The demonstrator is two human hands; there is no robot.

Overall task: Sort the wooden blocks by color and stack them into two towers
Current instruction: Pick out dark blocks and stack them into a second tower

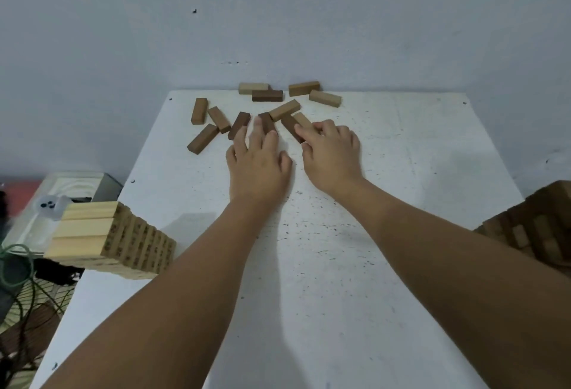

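Dark printed marks run along the side faces of the light tower (136, 243), down and well to the left of the left hand (258, 169); too blurred to read; nothing legible on the loose blocks or anywhere else.

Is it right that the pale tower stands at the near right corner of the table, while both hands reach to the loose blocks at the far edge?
Not quite. The head view shows the pale tower at the near left corner of the table; the dark tower is on the right. The rest holds: left hand and right hand reach the loose blocks.
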